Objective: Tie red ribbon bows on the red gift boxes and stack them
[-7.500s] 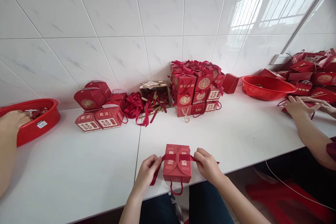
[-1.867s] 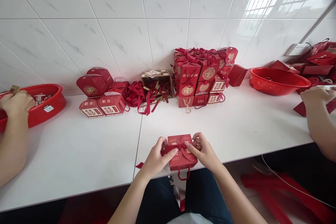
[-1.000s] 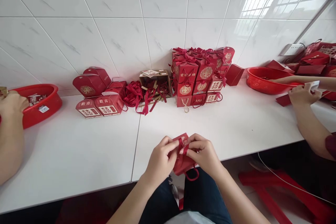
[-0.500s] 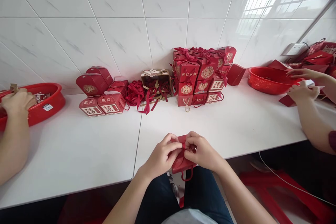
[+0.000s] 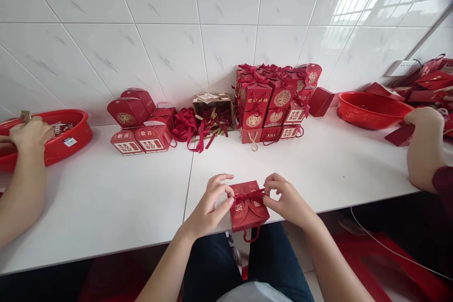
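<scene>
A red gift box (image 5: 248, 216) with gold print lies at the table's front edge, its cord handle hanging over toward my lap. Across its top runs a dark red ribbon (image 5: 248, 195), knotted near the middle. My left hand (image 5: 214, 203) pinches the ribbon's left side between thumb and forefinger, with the other fingers raised. On the other side, my right hand (image 5: 284, 198) grips the ribbon's right end between thumb and fingers. The ribbon is drawn out sideways between both hands.
Stacked red boxes (image 5: 271, 104) with ribbons stand by the wall. Left of them are a carton of ribbons (image 5: 213, 115), a ribbon heap (image 5: 184, 124) and more boxes (image 5: 141, 139). Co-workers' hands are at a left red basin (image 5: 67, 151) and near a right one (image 5: 373, 118).
My hands have moved apart from the box's centre, drawing the ribbon out sideways and uncovering the box top. The right co-worker's hand has shifted from the basin to a red box.
</scene>
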The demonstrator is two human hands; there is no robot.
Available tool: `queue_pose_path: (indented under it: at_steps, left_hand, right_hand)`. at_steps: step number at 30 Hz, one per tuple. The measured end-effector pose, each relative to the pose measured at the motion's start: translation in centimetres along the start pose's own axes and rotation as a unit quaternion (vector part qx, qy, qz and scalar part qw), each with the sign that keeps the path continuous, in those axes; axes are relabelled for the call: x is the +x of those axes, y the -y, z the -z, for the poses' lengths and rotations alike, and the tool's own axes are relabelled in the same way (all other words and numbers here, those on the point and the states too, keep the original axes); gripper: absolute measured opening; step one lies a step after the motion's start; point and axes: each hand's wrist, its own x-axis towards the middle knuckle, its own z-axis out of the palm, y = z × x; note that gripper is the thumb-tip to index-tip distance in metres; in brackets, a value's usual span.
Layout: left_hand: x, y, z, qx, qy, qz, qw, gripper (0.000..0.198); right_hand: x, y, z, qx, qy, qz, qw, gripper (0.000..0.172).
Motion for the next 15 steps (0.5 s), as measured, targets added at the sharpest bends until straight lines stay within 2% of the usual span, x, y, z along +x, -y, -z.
queue_pose_path:
  at_steps: [3, 6, 12, 15]
  left_hand:
    - [0.6, 0.1, -0.6, -0.124, 0.037, 0.015, 0.991, 0.017]
    - [1.3, 0.4, -1.0, -0.171, 0.033, 0.047, 0.984, 0.027]
    - [1.9, 0.3, -1.5, -0.138, 0.035, 0.040, 0.989, 0.035]
    - [2.0, 0.8, -1.6, -0.112, -0.016, 0.036, 0.993, 0.039]
  right_hand:
    - [0.1, 0.1, -0.4, 0.000, -0.006, 0.003, 1.000, 0.011]
    - [0.1, 0.0, -0.5, -0.006, -0.013, 0.002, 1.000, 0.012]
    - [-0.1, -0.1, -0.6, -0.017, -0.020, 0.038, 0.999, 0.015]
    - [0.0, -0.4, -0.6, -0.035, -0.028, 0.043, 0.998, 0.014]
